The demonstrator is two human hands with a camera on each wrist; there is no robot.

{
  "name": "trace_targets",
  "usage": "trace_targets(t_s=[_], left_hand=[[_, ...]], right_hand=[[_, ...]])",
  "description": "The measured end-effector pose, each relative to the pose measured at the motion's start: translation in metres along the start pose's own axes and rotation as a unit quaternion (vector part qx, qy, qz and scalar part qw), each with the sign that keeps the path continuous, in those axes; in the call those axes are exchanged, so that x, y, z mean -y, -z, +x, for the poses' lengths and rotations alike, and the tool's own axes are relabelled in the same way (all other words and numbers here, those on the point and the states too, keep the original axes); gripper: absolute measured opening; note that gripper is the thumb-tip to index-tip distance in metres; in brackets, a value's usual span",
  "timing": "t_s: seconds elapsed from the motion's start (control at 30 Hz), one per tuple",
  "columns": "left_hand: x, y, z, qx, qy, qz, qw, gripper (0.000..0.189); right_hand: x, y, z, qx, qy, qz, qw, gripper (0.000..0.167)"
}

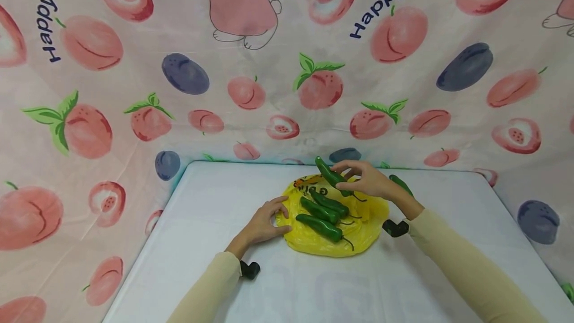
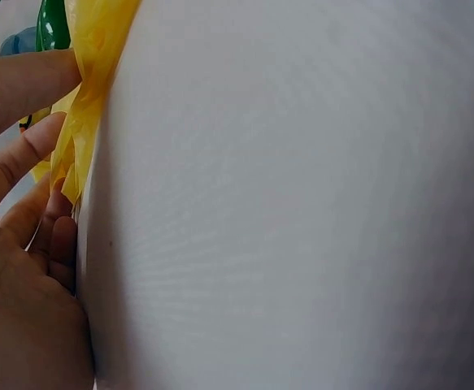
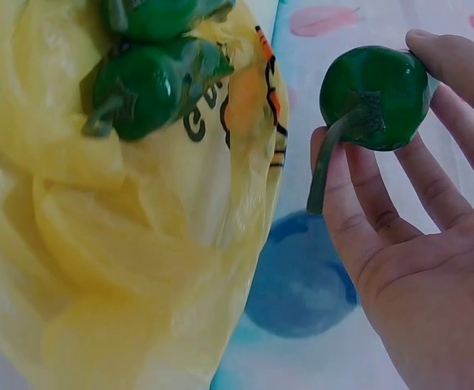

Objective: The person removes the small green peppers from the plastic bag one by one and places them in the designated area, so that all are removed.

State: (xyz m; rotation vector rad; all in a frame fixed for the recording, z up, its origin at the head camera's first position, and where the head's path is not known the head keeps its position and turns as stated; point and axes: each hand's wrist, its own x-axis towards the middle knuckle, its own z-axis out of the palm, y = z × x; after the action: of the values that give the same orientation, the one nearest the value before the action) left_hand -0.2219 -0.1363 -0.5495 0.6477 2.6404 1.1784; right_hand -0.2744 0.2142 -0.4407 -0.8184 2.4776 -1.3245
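Note:
Between the thumb and fingers of my right hand, a long green chili pepper is held above the back of a yellow plastic bag. Its stem end faces the camera in the right wrist view. Several more green peppers lie side by side on the flattened bag. My left hand holds the bag's left edge, thumb and fingers curved around it. In the left wrist view the bag's film is bunched at the thumb; some fingertips are hidden behind it.
Another green pepper lies behind my right wrist, partly hidden. The white table reaches back to a fruit-printed cloth hanging behind and at the sides. Black wrist devices sit at both cuffs.

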Motion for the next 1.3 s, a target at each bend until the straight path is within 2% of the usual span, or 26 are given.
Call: trace_targets(t_s=[0.2, 0.47, 0.8, 1.3], left_hand=[[0.0, 0.0, 0.0, 0.0, 0.002, -0.002, 1.0, 0.024], [-0.001, -0.001, 0.0, -0.001, 0.002, -0.002, 1.0, 0.024], [0.001, 0.0, -0.001, -0.005, -0.002, -0.006, 1.0, 0.024], [0.0, 0.001, 0.001, 0.005, -0.002, -0.004, 1.0, 0.023]], right_hand=[[-0.007, 0.012, -0.009, -0.009, -0.005, -0.014, 0.9999, 0.046], [-0.012, 0.029, -0.027, -0.032, -0.041, -0.027, 0.9983, 0.048], [-0.017, 0.052, -0.05, -0.046, -0.047, -0.051, 0.9965, 0.048], [-0.032, 0.078, -0.084, -0.079, -0.096, -0.094, 0.9878, 0.051]])
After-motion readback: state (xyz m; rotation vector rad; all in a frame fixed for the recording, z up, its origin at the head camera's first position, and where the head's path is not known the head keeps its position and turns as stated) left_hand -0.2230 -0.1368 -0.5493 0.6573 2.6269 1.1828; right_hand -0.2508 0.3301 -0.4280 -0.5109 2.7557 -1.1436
